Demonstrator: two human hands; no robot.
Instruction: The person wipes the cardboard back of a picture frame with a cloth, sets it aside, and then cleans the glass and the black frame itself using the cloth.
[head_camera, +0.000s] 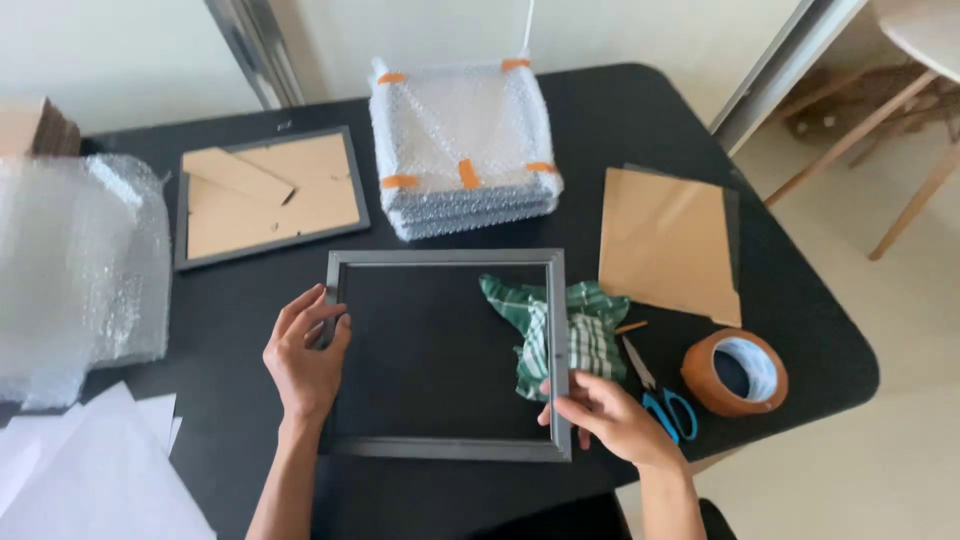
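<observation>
Left hand (305, 362) grips the grey picture frame's (450, 257) left rail, right hand (610, 418) pinches its right rail. Stiff, light, probably fragile; best held by both rails. A green checked cloth (560, 335) lies across it

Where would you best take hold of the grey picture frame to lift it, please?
Grip the grey picture frame by its two long side rails, from left and right, as the left hand and right hand do. It lies flat, and the checked cloth drapes over the right rail higher up.

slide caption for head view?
Both hands, left and right, grip a grey picture frame beside a green checked cloth.
</observation>
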